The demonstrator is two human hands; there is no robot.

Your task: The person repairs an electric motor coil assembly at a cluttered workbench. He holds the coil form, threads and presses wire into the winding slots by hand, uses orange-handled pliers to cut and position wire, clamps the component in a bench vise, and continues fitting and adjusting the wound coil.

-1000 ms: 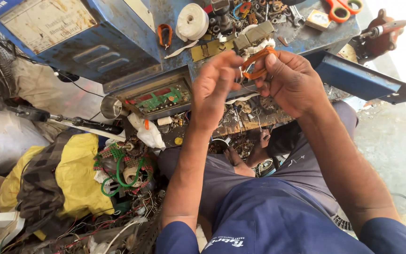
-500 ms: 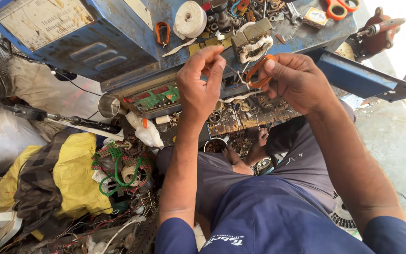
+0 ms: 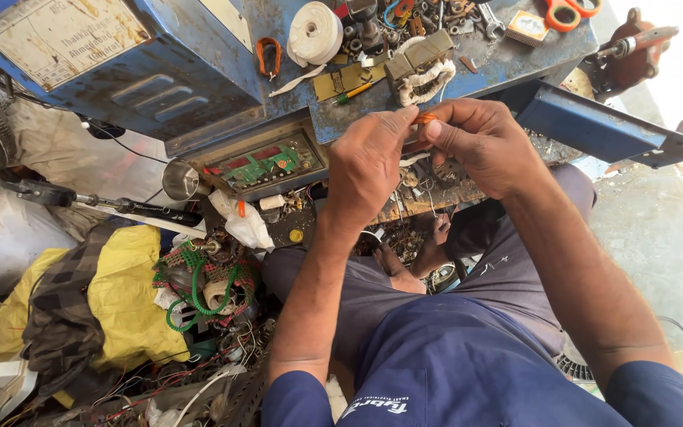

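Both hands meet over the blue desk [image 3: 468, 75]: the left hand [image 3: 369, 162] and right hand [image 3: 480, 146] pinch a small orange part [image 3: 424, 119] between closed fingertips, just below a white-wound coil [image 3: 423, 67].

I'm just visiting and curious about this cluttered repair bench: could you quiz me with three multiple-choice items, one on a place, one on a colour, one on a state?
1. Where does the white tape roll lie?
A on the blue bench top
B on the person's lap
C on the yellow cloth

2. What colour are the scissors' handles?
A green
B orange
C black

3. How are the hands?
A resting apart
B both pinching one small orange part
C holding the scissors

Answers: A, it sits on the bench top; B, they are orange; B, left hand and right hand meet on the small orange part.
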